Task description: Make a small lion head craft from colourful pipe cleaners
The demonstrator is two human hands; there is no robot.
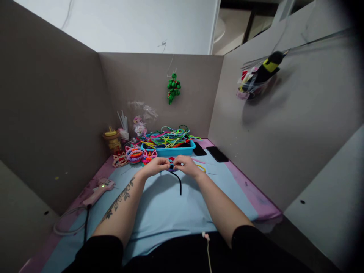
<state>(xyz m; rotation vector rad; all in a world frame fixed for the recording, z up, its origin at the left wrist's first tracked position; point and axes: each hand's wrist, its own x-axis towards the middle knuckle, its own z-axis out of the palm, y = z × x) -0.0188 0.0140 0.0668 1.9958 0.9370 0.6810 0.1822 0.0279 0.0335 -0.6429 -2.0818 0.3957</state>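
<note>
My left hand (pixel 156 167) and my right hand (pixel 186 165) meet above the middle of the blue cloth. Their fingertips pinch a small pipe-cleaner craft piece (pixel 171 160) from both sides; red, blue, purple and black show on it. A black pipe cleaner (pixel 180 185) trails from under the piece toward me, curving down onto the cloth. My fingers cover most of the piece, so its full shape is hidden. Just left of my left hand lie finished-looking fuzzy pieces with pointed ears, among them a pink and purple one (pixel 134 154).
Behind my hands stands a blue tray (pixel 176 152) heaped with colourful pipe cleaners (pixel 170 136). Two dark phones (pixel 217 154) lie to its right. A pink glue gun (pixel 98 192) with a cable rests at left. A lidded cup (pixel 112 141) stands back left. Grey panels (pixel 159 91) enclose the table.
</note>
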